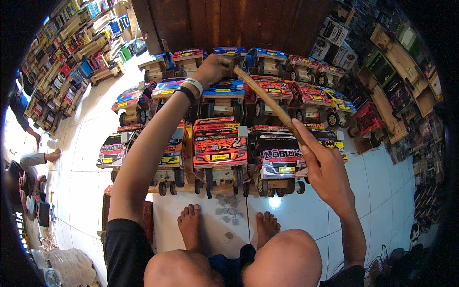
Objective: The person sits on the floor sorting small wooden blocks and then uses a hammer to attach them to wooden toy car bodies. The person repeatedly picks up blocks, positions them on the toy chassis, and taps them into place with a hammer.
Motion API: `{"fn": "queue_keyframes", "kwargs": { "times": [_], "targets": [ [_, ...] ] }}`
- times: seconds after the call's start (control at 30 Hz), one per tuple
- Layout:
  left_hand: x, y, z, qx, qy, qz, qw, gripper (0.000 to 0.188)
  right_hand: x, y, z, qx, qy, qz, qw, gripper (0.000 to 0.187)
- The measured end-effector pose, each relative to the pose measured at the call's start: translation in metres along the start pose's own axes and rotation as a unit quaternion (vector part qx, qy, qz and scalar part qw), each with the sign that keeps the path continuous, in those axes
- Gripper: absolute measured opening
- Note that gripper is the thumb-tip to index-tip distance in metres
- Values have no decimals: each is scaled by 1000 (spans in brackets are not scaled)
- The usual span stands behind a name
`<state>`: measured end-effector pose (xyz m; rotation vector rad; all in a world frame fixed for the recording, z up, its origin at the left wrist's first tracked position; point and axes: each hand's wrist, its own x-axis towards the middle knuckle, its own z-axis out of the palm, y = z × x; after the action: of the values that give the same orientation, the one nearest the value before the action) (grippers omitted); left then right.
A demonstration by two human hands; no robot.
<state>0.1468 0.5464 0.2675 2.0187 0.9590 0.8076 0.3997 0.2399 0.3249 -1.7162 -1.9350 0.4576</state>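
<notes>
My right hand is wrapped round the lower end of a hammer's wooden handle. The handle slants up and left to the hammer's dark head at the back row of wooden toy trucks. My left hand reaches over the rows, its fingers bent close together beside the head; what they pinch, if anything, is hidden. Below that hand stands a blue toy truck in the middle row. Nearer to me are a red-and-orange toy truck and a black-and-white one, the latter just left of my right hand.
Small grey square pieces lie scattered on the white tiled floor between my feet. More toy trucks are stacked at left and right. A dark wooden door closes off the back. Another person's foot shows at far left.
</notes>
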Motion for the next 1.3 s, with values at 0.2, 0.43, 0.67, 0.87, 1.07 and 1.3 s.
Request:
{"fn": "queue_keyframes", "kwargs": {
  "times": [0.2,0.43,0.67,0.87,1.07,1.3],
  "targets": [
    [4,-5,7,7,5,14,1000,7,2,3,-2,-40,-20,-6,999,57],
    [-1,4,3,9,28,4,1000,12,2,2,1,-11,19,-35,999,55],
    [-6,9,4,45,52,-4,998,12,3,2,2,-23,8,-19,1000,55],
    [-4,12,3,-55,19,-51,997,18,2,-5,-7,-18,26,5,999,56],
    [17,-25,4,32,7,-41,999,19,5,2,1,-36,21,-49,998,56],
    [18,-30,4,0,20,-26,999,12,1,-3,-6,-39,8,-12,999,55]
  ]
}}
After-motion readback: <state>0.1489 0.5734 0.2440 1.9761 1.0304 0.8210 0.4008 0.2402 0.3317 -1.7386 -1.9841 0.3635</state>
